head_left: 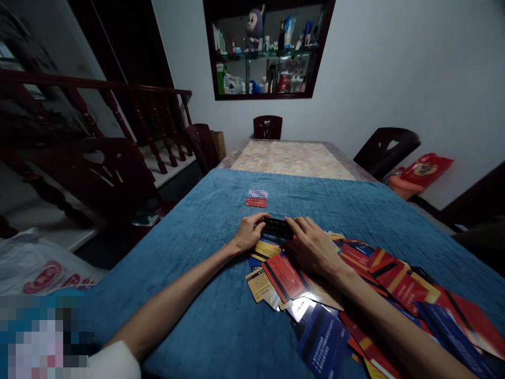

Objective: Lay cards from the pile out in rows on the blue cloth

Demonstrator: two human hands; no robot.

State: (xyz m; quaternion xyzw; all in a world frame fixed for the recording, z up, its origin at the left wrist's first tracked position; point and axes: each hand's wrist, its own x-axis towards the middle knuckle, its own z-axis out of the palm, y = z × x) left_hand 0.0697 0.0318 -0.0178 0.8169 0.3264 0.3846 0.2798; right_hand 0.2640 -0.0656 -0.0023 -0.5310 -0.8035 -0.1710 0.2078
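Observation:
Between my two hands is a black card (278, 227) with faint print, held just above the blue cloth. My left hand (250, 231) pinches its left end between thumb and fingers. At its right end, the fingers of my right hand (311, 243) are closed on the card. Under and beside my right hand lies a loose pile of cards, among them a red card (284, 278), a yellow card (260, 284) and a dark blue card (324, 339). Farther off, a white card (258, 193) and a red card (256, 202) lie one beyond the other.
The blue cloth (189, 258) covers the near part of the table, with a patterned cover (292, 157) beyond it. Dark wooden chairs (267, 127) stand around. A wooden railing (94, 83) runs along the left. A white plastic bag (47, 266) is at the left.

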